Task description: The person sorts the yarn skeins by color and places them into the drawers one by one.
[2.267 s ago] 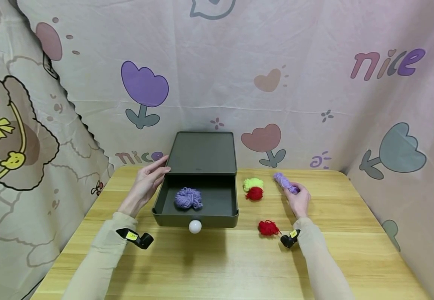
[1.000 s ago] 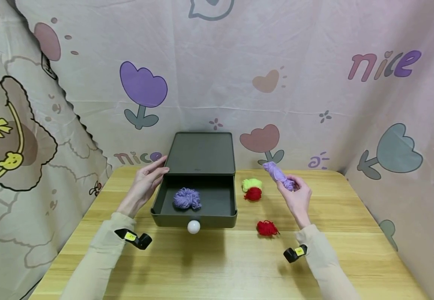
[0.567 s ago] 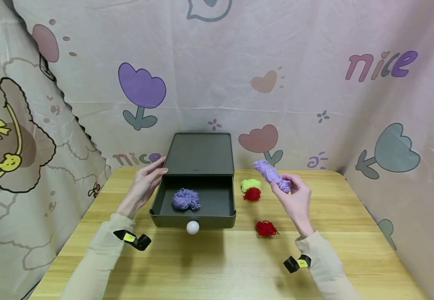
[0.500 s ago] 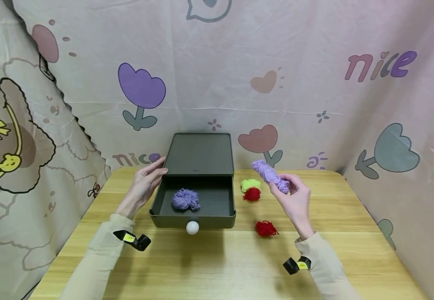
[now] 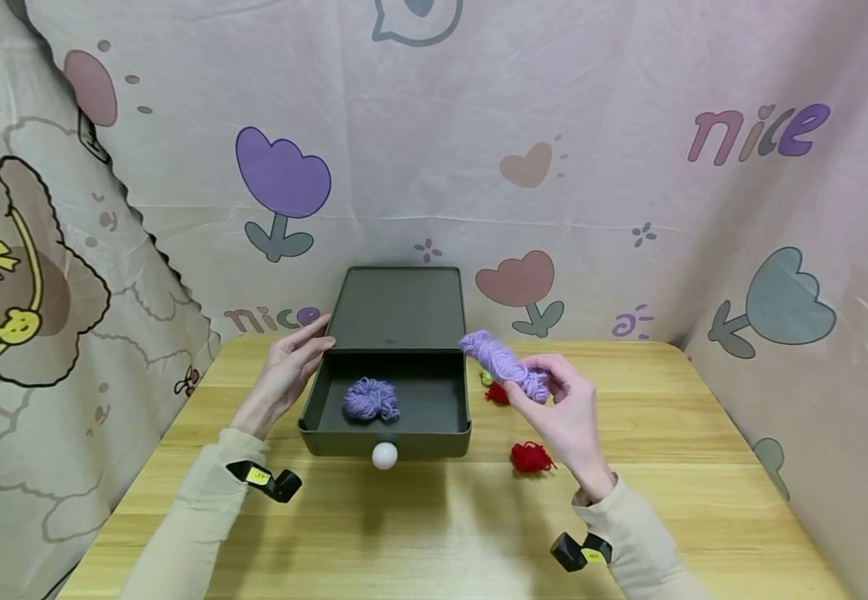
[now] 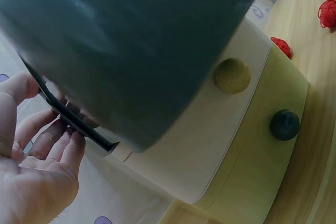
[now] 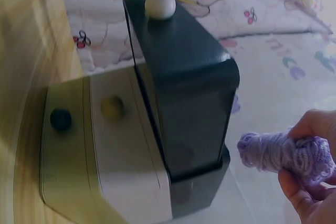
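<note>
My right hand point(image 5: 564, 412) pinches a lilac yarn skein point(image 5: 504, 367) between thumb and fingers, raised near the right side of the open top drawer. In the right wrist view the same skein sticks out past the fingertips toward the dark grey drawer. That drawer point(image 5: 434, 408), with a white knob point(image 5: 384, 455), is pulled out and holds a purple yarn bundle point(image 5: 371, 399) on its left side. With fingers nearly straight, my left hand point(image 5: 283, 371) touches the left side of the dark grey top tier point(image 5: 403, 308); the left wrist view shows its fingertips at the edge.
Beneath are a cream drawer point(image 7: 123, 135) and a yellow-green drawer point(image 7: 65, 156), both closed. On the wooden table point(image 5: 666, 433), a red yarn bundle point(image 5: 531, 457) lies right of the unit. Behind it, another red bundle point(image 5: 498, 394) and yellow-green yarn point(image 5: 486, 377) are partly hidden by the held skein.
My right hand has lifted the lilac skein from the right of the table and carried it left toward the open drawer. The left hand has stayed at the unit's side.
</note>
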A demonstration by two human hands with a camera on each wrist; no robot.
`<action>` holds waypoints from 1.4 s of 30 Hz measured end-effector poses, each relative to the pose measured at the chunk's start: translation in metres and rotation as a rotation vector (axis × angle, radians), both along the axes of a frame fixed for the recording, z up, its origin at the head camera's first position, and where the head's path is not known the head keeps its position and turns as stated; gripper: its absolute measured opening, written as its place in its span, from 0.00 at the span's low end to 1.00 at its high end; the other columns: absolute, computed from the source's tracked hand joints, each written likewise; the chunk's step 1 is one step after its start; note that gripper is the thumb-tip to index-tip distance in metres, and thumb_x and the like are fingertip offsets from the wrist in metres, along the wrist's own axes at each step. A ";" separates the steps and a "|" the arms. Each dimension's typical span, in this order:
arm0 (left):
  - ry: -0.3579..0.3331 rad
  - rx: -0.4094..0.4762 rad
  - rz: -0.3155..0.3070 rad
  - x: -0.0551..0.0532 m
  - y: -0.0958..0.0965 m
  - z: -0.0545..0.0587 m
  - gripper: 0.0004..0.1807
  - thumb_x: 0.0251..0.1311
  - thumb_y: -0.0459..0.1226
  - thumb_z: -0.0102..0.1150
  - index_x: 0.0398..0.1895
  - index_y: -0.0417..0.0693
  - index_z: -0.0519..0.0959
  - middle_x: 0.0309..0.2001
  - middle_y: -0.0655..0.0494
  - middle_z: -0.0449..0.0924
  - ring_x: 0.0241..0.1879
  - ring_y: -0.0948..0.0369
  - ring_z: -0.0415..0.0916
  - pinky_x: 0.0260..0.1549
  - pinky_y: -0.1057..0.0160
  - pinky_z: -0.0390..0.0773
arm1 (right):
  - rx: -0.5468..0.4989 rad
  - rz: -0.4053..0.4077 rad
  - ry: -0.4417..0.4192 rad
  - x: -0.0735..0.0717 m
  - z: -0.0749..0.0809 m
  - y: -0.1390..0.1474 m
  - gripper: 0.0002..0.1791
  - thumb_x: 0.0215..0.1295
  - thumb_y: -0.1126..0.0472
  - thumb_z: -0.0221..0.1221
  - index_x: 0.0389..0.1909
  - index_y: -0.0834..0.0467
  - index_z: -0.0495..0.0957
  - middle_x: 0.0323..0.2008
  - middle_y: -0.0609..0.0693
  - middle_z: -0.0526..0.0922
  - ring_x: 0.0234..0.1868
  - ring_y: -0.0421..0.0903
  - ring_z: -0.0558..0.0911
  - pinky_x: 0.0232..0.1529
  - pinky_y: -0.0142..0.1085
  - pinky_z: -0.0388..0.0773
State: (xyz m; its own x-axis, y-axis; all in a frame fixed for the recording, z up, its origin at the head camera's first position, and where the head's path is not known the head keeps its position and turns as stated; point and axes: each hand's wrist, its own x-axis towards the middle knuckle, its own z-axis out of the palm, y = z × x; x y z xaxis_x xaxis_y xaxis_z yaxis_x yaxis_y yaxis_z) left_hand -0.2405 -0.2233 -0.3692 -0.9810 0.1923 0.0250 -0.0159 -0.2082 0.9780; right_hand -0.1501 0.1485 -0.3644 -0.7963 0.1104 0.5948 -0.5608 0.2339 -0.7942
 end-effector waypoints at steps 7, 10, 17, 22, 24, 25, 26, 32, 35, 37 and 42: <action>-0.006 -0.007 0.000 0.000 0.000 0.000 0.36 0.71 0.32 0.53 0.79 0.40 0.52 0.84 0.55 0.37 0.82 0.59 0.38 0.57 0.83 0.71 | 0.049 0.069 0.035 0.008 0.000 -0.016 0.14 0.48 0.77 0.71 0.37 0.67 0.84 0.37 0.61 0.83 0.33 0.35 0.79 0.34 0.21 0.81; -0.005 0.003 0.003 0.000 0.001 0.000 0.36 0.71 0.32 0.53 0.79 0.40 0.52 0.84 0.54 0.37 0.82 0.59 0.38 0.54 0.84 0.73 | 0.087 0.078 0.052 0.010 0.000 -0.022 0.14 0.48 0.76 0.72 0.37 0.64 0.84 0.37 0.58 0.84 0.33 0.35 0.79 0.33 0.22 0.80; -0.005 0.006 0.007 0.000 0.001 0.000 0.36 0.71 0.32 0.54 0.79 0.40 0.53 0.83 0.54 0.37 0.81 0.59 0.39 0.54 0.84 0.73 | 0.198 0.071 0.041 0.009 -0.002 -0.036 0.14 0.48 0.70 0.74 0.37 0.58 0.85 0.35 0.51 0.85 0.33 0.35 0.78 0.30 0.29 0.82; -0.006 0.008 0.012 0.001 0.001 0.001 0.36 0.71 0.32 0.54 0.79 0.40 0.53 0.83 0.54 0.38 0.81 0.59 0.41 0.54 0.83 0.74 | 0.272 0.037 0.073 0.006 -0.004 -0.044 0.12 0.48 0.67 0.73 0.36 0.57 0.85 0.33 0.49 0.86 0.33 0.37 0.78 0.32 0.29 0.81; -0.009 0.008 0.011 0.001 0.001 0.001 0.36 0.71 0.32 0.53 0.79 0.40 0.53 0.83 0.54 0.38 0.81 0.58 0.42 0.54 0.83 0.74 | 0.291 0.022 0.101 0.004 -0.005 -0.047 0.11 0.48 0.66 0.73 0.35 0.56 0.85 0.32 0.49 0.85 0.33 0.38 0.78 0.32 0.28 0.79; -0.011 0.008 0.010 0.001 0.001 0.001 0.36 0.71 0.32 0.53 0.79 0.40 0.53 0.83 0.54 0.38 0.81 0.58 0.42 0.54 0.84 0.74 | 0.305 0.011 0.114 0.002 -0.005 -0.049 0.11 0.48 0.66 0.73 0.34 0.56 0.85 0.31 0.48 0.85 0.32 0.38 0.77 0.32 0.28 0.78; -0.013 0.009 0.010 0.000 0.001 0.001 0.36 0.72 0.32 0.53 0.79 0.40 0.52 0.83 0.54 0.38 0.81 0.58 0.42 0.54 0.84 0.73 | 0.320 -0.005 0.125 0.001 -0.005 -0.051 0.10 0.48 0.65 0.73 0.33 0.56 0.85 0.30 0.48 0.85 0.32 0.39 0.77 0.32 0.28 0.77; -0.023 0.013 0.010 0.001 0.001 0.001 0.36 0.72 0.32 0.53 0.79 0.40 0.52 0.83 0.55 0.37 0.81 0.58 0.41 0.54 0.84 0.74 | 0.432 -0.108 0.134 -0.008 -0.005 -0.060 0.11 0.45 0.61 0.75 0.31 0.56 0.85 0.29 0.48 0.85 0.32 0.42 0.75 0.32 0.33 0.71; -0.018 0.010 0.007 0.001 0.001 0.001 0.36 0.72 0.32 0.52 0.79 0.40 0.52 0.84 0.55 0.36 0.82 0.57 0.40 0.54 0.84 0.73 | 0.465 -0.129 0.105 -0.010 -0.005 -0.063 0.12 0.45 0.59 0.76 0.32 0.55 0.85 0.29 0.48 0.87 0.32 0.46 0.74 0.34 0.34 0.68; -0.015 0.012 0.006 0.001 0.001 0.001 0.36 0.72 0.32 0.52 0.79 0.39 0.52 0.84 0.55 0.36 0.82 0.56 0.39 0.54 0.84 0.73 | 0.473 -0.131 0.087 -0.011 -0.005 -0.064 0.13 0.45 0.58 0.77 0.32 0.55 0.86 0.29 0.48 0.88 0.33 0.49 0.74 0.35 0.35 0.67; -0.013 0.012 0.008 0.001 0.001 0.001 0.36 0.72 0.31 0.52 0.79 0.39 0.51 0.84 0.54 0.36 0.81 0.56 0.40 0.53 0.84 0.74 | 0.464 -0.107 0.089 -0.012 -0.005 -0.063 0.14 0.46 0.55 0.78 0.32 0.54 0.86 0.29 0.46 0.88 0.36 0.49 0.74 0.39 0.36 0.67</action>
State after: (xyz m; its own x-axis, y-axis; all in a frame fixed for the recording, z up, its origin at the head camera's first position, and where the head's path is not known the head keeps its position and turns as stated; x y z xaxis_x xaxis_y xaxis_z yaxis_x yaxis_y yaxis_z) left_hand -0.2398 -0.2221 -0.3684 -0.9828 0.1838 0.0149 -0.0265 -0.2203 0.9751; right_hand -0.1617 0.0854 -0.3697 -0.7387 -0.1042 0.6659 -0.5755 0.6117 -0.5427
